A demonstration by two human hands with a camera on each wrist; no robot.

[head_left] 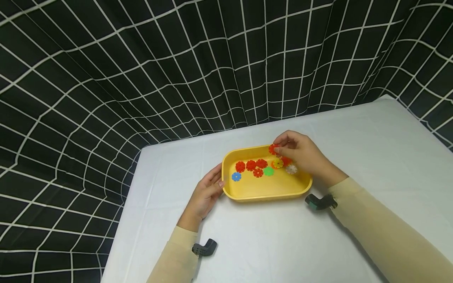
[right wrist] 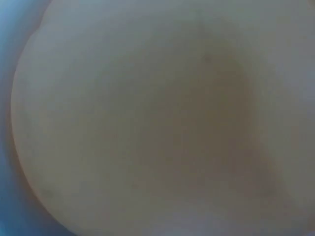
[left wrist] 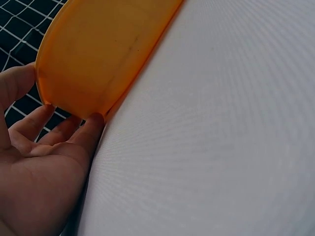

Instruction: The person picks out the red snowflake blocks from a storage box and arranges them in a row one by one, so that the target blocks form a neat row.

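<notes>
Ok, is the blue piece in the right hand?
No, the right hand pinches a red piece, while the blue piece lies in the yellow tray near the left hand.

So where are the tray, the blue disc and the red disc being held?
Tray [head_left: 263, 187]: head view, its bare floor.
Blue disc [head_left: 236, 177]: head view, its middle.
Red disc [head_left: 272, 149]: head view, its uncovered part.

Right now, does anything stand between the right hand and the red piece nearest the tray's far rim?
Nothing visible does: in the head view, the right hand pinches that red piece. The right wrist view is blurred.
</notes>
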